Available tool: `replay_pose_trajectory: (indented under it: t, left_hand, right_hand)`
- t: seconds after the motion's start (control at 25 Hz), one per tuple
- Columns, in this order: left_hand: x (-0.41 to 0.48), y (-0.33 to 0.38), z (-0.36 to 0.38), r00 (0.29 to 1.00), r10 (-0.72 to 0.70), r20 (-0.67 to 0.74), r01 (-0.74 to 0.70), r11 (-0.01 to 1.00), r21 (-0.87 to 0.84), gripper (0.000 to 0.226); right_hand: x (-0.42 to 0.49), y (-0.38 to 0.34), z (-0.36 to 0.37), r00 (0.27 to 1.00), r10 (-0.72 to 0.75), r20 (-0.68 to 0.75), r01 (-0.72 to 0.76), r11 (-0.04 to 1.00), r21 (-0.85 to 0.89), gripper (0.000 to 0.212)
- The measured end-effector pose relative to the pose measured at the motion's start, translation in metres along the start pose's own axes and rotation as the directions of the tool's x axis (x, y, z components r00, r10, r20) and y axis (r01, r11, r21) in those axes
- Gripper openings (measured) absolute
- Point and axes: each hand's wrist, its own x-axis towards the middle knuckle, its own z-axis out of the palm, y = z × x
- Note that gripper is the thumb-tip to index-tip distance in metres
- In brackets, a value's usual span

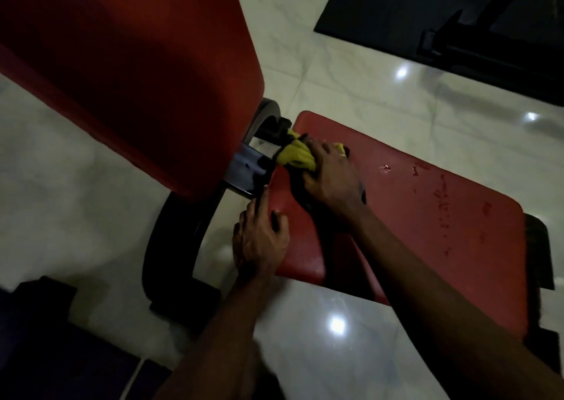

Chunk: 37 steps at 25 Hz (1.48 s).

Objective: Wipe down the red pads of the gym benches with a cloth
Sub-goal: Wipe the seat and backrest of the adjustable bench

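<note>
A red seat pad of a gym bench lies in the middle and right, scuffed near its far right end. A large red back pad rises at the upper left. My right hand presses a bunched yellow cloth onto the seat pad's narrow end, close to the black hinge. My left hand grips the near left edge of the seat pad, fingers curled over it.
The black curved bench frame stands on glossy white floor tiles between the two pads. A black rubber mat with dark equipment fills the upper right. A dark object lies at the lower left.
</note>
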Motion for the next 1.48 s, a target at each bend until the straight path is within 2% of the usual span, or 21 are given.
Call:
replay_pose_trajectory:
  t: [0.12, 0.28, 0.36, 0.44, 0.52, 0.6, 0.8, 0.92, 1.04, 1.2, 1.32, 1.36, 1.48]
  left_hand:
    - [0.009, 0.012, -0.006, 0.998, 0.01, 0.065, -0.015, 0.997, 0.072, 0.065]
    - [0.042, 0.032, 0.008, 0.99, 0.08, 0.114, -0.09, 0.992, 0.09, 0.063]
    - [0.044, 0.033, 0.018, 0.994, 0.096, 0.059, -0.104, 0.984, 0.147, 0.067]
    - [0.042, 0.03, 0.021, 0.993, 0.091, 0.071, -0.099, 0.988, 0.118, 0.07]
    - [0.04, 0.028, 0.021, 0.992, 0.1, 0.071, -0.107, 0.989, 0.1, 0.072]
    - [0.044, 0.027, 0.021, 0.993, 0.097, 0.066, -0.102, 0.991, 0.085, 0.073]
    - [0.041, 0.026, 0.022, 0.993, 0.092, 0.07, -0.097, 0.993, 0.073, 0.073]
    - [0.041, 0.027, 0.021, 0.994, 0.09, 0.065, -0.095, 0.993, 0.072, 0.073]
    - [0.042, 0.027, 0.019, 0.993, 0.086, 0.076, -0.091, 0.994, 0.066, 0.073]
    - [0.042, 0.029, 0.02, 0.992, 0.093, 0.083, -0.099, 0.993, 0.063, 0.072]
    - [0.042, 0.026, 0.021, 0.992, 0.1, 0.074, -0.101, 0.995, 0.019, 0.068]
    - [0.043, 0.025, 0.022, 0.993, 0.101, 0.064, -0.101, 0.995, 0.005, 0.065]
    - [0.044, 0.021, 0.028, 0.994, 0.101, 0.031, -0.102, 0.995, 0.012, 0.061]
  right_hand:
    - [-0.008, 0.018, -0.013, 0.999, 0.009, 0.044, -0.009, 1.0, 0.0, 0.054]
    - [0.048, 0.026, -0.023, 0.98, 0.193, 0.04, -0.189, 0.978, -0.088, 0.059]
    - [0.074, 0.024, -0.024, 0.986, 0.151, 0.073, -0.14, 0.98, -0.143, 0.062]
    - [0.096, 0.023, -0.027, 0.985, 0.06, 0.162, -0.035, 0.987, -0.154, 0.066]
    - [0.111, 0.026, -0.033, 0.972, 0.056, 0.23, -0.037, 0.995, -0.09, 0.058]
    - [0.114, 0.036, -0.035, 0.974, 0.083, 0.212, -0.078, 0.996, -0.034, 0.044]
    - [0.068, 0.082, -0.035, 0.968, 0.249, -0.024, -0.25, 0.967, -0.047, 0.04]
    - [0.071, 0.077, -0.036, 0.938, 0.345, -0.035, -0.346, 0.937, -0.05, 0.043]
    - [0.039, 0.07, -0.04, 0.957, 0.289, -0.039, -0.29, 0.956, -0.051, 0.047]
    - [-0.067, 0.056, -0.04, 0.973, 0.219, -0.071, -0.224, 0.971, -0.084, 0.059]
    - [-0.132, 0.05, -0.046, 0.994, 0.105, -0.015, -0.105, 0.989, -0.107, 0.062]
    - [-0.143, 0.06, -0.052, 0.994, 0.111, 0.012, -0.109, 0.989, -0.105, 0.063]
    - [-0.157, 0.086, -0.063, 0.945, 0.32, -0.07, -0.323, 0.946, -0.039, 0.065]
